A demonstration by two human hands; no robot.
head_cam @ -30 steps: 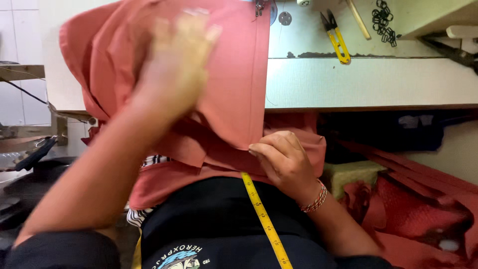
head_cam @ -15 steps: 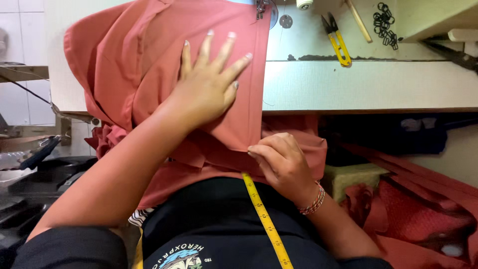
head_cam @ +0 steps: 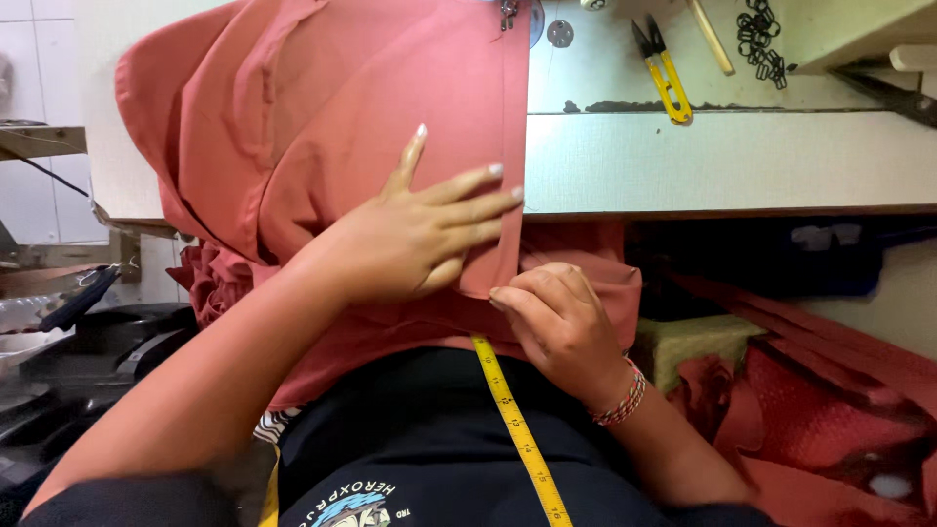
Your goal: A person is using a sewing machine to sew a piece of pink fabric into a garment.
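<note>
- currently, the left hand [head_cam: 415, 239] lies flat on the salmon-pink fabric [head_cam: 361, 117], palm down, fingers extended and spread toward the straight right edge of the cloth — it grips nothing, it presses.
- change: half a second ago the same hand sat higher on the cloth with fingers pointing up; a second ago it was blurred in motion. it has since slid down and turned, so the fingertips now point toward the fabric edge.
- the right hand [head_cam: 556, 327] is closed in a pinch on the lower corner of that edge, thumb and forefinger together; its position is unchanged across the three pictures.
- judgement: with one hand anchoring the corner and the other sweeping down, the panel appears to be smoothed and aligned along its edge — the stroke looks close to its end.
- the fabric hangs from the white sewing table [head_cam: 722, 161] over its front edge and into the person's lap, bunched at the left.
- a yellow measuring tape [head_cam: 512, 420] runs down the dark shirt below the right hand.
- further out on the table: yellow thread snips [head_cam: 666, 73] and a cluster of small dark rings [head_cam: 759, 39], both untouched.
</note>
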